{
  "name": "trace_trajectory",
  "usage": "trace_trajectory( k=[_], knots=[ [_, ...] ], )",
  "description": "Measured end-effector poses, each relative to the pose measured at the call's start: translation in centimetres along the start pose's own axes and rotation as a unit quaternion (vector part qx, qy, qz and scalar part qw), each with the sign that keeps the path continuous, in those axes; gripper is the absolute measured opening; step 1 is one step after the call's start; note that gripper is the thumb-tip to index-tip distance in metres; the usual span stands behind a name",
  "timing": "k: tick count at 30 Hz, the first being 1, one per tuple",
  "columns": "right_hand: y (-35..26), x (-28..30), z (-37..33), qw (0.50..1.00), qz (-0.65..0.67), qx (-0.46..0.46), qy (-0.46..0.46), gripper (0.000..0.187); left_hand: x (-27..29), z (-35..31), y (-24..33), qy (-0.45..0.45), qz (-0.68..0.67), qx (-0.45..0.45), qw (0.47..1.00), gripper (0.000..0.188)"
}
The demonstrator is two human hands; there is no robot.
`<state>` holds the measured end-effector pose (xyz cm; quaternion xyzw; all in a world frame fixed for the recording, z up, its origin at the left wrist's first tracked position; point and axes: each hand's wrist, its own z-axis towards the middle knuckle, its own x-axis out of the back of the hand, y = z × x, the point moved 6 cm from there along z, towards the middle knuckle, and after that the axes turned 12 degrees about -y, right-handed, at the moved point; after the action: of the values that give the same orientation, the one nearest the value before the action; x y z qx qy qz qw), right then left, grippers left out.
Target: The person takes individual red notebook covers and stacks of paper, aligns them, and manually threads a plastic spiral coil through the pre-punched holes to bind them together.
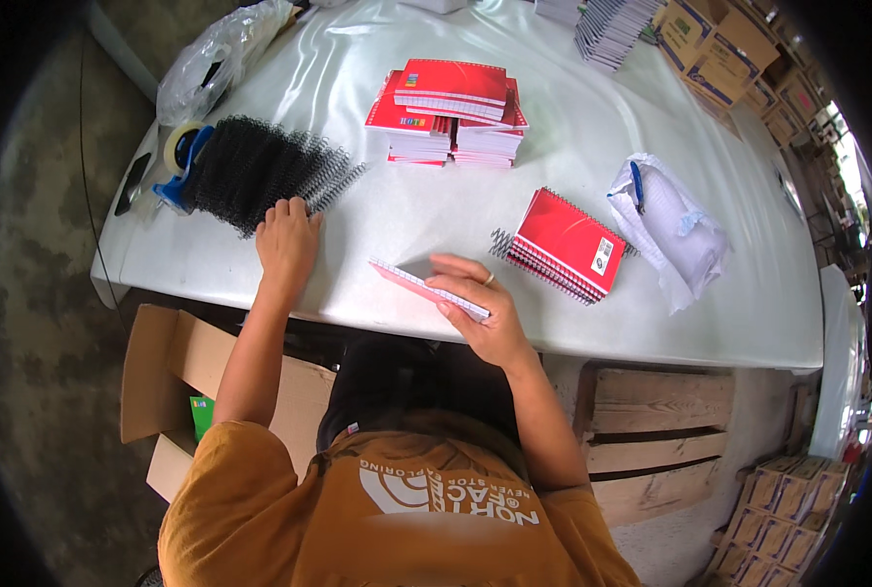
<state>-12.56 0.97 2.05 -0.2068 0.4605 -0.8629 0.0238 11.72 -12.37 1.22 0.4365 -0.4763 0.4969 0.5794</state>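
Observation:
My left hand (288, 235) reaches to the near right edge of a heap of black spiral binding coils (260, 174). Its fingers are curled down and closed on the coils there; the fingertips are partly hidden. In front of me, just above the table, my right hand (480, 305) grips a thin notebook (426, 289) tilted edge-on, fingers on one side and thumb on the other. A row of holes runs along its upper edge, with no coil in it. Right of that hand lies a stack of red spiral-bound notebooks (565, 240), loose coil ends sticking out at its sides.
Red notebooks without coils (450, 83) stand piled at the table's back middle. Beside the coils are a blue tape dispenser (177, 176) and a clear plastic bag (225, 59). A blue-handled tool (637, 186) rests on crumpled white wrapping (670, 235). Below stands an open cardboard box (152, 372).

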Motion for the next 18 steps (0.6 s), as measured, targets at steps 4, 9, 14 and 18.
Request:
trace_trajectory(
  k=[4,9,14,18],
  knots=[
    [1.0,-0.4,0.2,0.991,0.116,-0.070,-0.003,0.025,1.7,-0.8,-0.3,0.071,-0.182,0.011,0.981,0.024],
    [1.7,1.9,-1.6,0.985,0.114,-0.109,0.064,0.025,-0.6,-1.4,-0.3,-0.150,-0.723,0.017,0.674,0.017],
    [1.7,3.2,-2.6,0.983,0.092,-0.136,0.081,0.025,4.6,-4.5,6.2,-0.274,-0.725,-0.050,0.629,0.013],
    [2.1,3.9,-2.7,0.980,0.105,-0.140,0.091,0.027,6.8,-4.7,8.6,-0.118,-0.328,-0.310,0.885,0.015]
  ],
)
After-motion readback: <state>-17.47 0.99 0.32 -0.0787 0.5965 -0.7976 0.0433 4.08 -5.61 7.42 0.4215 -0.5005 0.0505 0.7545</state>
